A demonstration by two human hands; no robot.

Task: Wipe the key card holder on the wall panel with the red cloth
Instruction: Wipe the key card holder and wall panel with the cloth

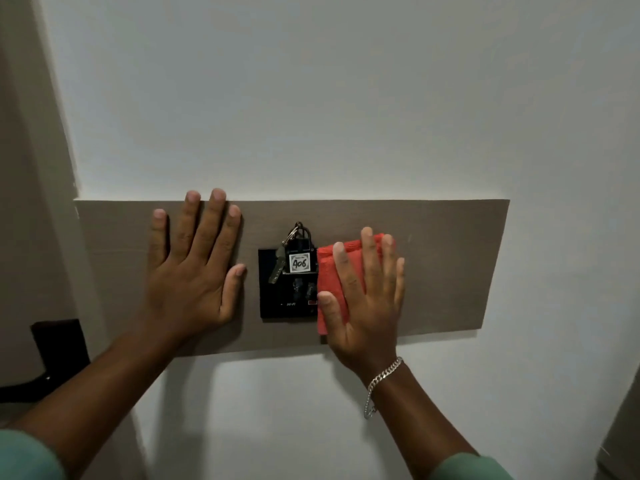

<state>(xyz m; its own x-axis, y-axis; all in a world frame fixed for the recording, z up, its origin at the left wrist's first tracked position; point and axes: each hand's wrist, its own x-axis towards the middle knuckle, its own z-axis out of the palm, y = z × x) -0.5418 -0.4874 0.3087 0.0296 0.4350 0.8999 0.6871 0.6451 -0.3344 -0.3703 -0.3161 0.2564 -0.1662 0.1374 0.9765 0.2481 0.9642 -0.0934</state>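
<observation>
Cloth under my right hand point(363, 299), pressed flat to the wall panel point(450, 265). The red cloth point(327, 271) is folded into a small pad; my fingers are spread open over it, palm down, not pinching, just pinning it to the panel. Its left edge, by my thumb, touches or overlaps the right side of the key card holder point(277, 306). The holder is the black square plate just left of my right thumb, between my two hands. A key tag point(299, 262) marked 406 with a key point(277, 268) hangs in front of its upper part.

My left hand point(194, 271) is open too, flat on the panel, holding nothing, thumb near the holder's left edge.

My read on handling: cloth looks soft, light, limp, so it will bunch or slip if I only push with the palm; better to keep fingertips pressing across its top and thumb on the near edge. The holder looks rigid, glossy, fixed to the panel, so smooth and easy to wipe. The dangling key and tag are loose and could snag the cloth or swing. Most of the holder's face is still uncovered by the cloth.
</observation>
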